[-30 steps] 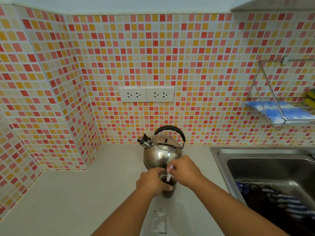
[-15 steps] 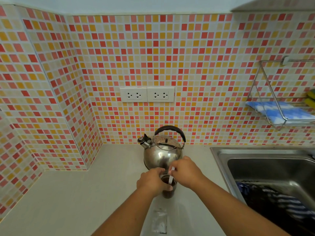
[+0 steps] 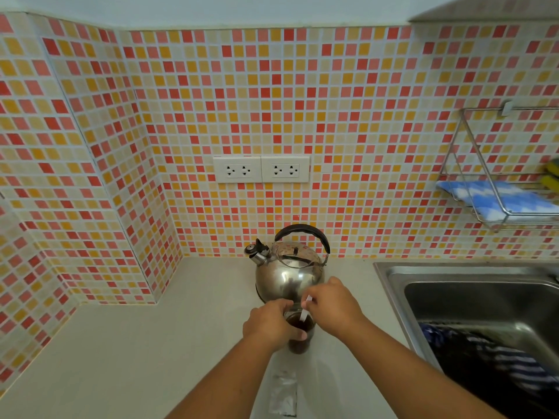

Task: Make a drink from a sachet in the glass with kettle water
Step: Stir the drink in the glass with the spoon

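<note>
A small glass [image 3: 300, 343] holding dark brown liquid stands on the pale counter [image 3: 151, 343] in front of a shiny steel kettle [image 3: 289, 275] with a black handle. My left hand [image 3: 267, 325] wraps around the glass from the left. My right hand [image 3: 331, 308] pinches a thin white stirrer [image 3: 305, 309] whose lower end dips into the liquid. A torn silvery sachet [image 3: 283, 393] lies flat on the counter just in front of the glass.
A steel sink [image 3: 472, 300] with a dark striped cloth [image 3: 490, 358] inside sits to the right. A wire wall rack [image 3: 499, 189] holds a blue-white cloth. Two white socket plates [image 3: 261, 169] are on the tiled wall behind the kettle.
The stirrer's tilt has shifted slightly inside the glass as my right hand moves it. My left hand, the glass and the kettle stay where they were.
</note>
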